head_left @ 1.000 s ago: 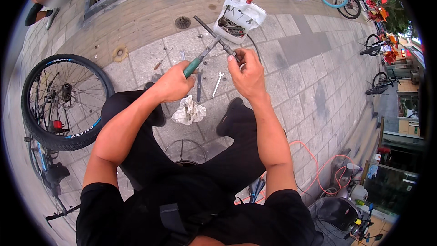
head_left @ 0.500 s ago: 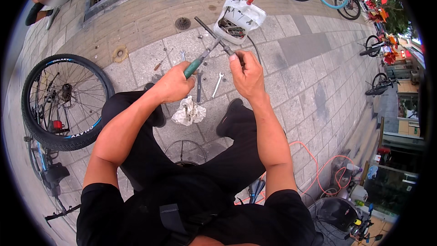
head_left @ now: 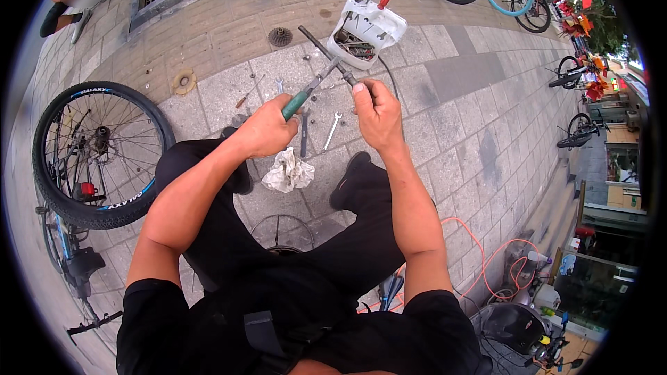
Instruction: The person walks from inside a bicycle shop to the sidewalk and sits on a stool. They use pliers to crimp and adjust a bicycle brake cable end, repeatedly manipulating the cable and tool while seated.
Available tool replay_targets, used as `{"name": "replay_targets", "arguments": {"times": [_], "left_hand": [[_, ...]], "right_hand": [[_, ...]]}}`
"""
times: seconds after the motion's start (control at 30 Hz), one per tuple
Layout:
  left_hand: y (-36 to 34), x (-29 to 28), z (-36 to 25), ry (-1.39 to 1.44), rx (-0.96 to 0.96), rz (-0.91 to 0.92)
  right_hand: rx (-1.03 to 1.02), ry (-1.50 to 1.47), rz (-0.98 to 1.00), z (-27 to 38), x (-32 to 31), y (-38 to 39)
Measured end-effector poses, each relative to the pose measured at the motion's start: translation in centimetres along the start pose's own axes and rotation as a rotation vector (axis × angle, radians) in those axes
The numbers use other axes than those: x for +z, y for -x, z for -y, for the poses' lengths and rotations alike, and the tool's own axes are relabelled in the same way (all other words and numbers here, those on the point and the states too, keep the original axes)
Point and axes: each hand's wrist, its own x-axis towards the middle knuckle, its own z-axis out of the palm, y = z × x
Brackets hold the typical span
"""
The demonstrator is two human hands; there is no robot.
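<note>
My left hand is closed around the green handle of a tool with a flat metal blade. Its blade crosses and appears to touch a dark metal axle-like rod, whose near end carries a thicker, nut-like part. That near end is pinched between the thumb and fingers of my right hand. On the paving below lie an open-end wrench, a dark flat bar and a crumpled white rag or paper. A small screwdriver rests farther left.
A cut white jug full of tools stands just beyond the rod. A sprocket cassette and a tan ring lie farther off. A bicycle wheel is at left. Orange cable trails at right. Another person is at upper left.
Almost nothing differs. Both hands keep their holds on the green-handled tool and the rod, with at most a very slight shift.
</note>
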Motion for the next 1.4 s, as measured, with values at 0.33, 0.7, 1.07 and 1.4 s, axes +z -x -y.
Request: {"name": "replay_targets", "arguments": {"times": [0.33, 0.7, 1.07, 1.4], "left_hand": [[-3.2, 1.0, 4.4, 0.361, -0.279, -0.006], [-4.0, 14.9, 23.1, 0.538, -0.921, -0.157], [-5.4, 17.5, 26.3, 0.444, -1.032, -0.1], [-5.3, 18.1, 28.3, 0.602, -0.988, 0.0]], "right_hand": [[0.403, -0.086, 0.009, -5.6, -0.1, -2.1], [0.949, 0.399, 0.371, -27.5, 7.9, 8.6], [0.925, 0.584, 0.22, -33.7, 14.8, 8.1], [0.965, 0.375, 0.025, -36.5, 15.3, 10.6]]}}
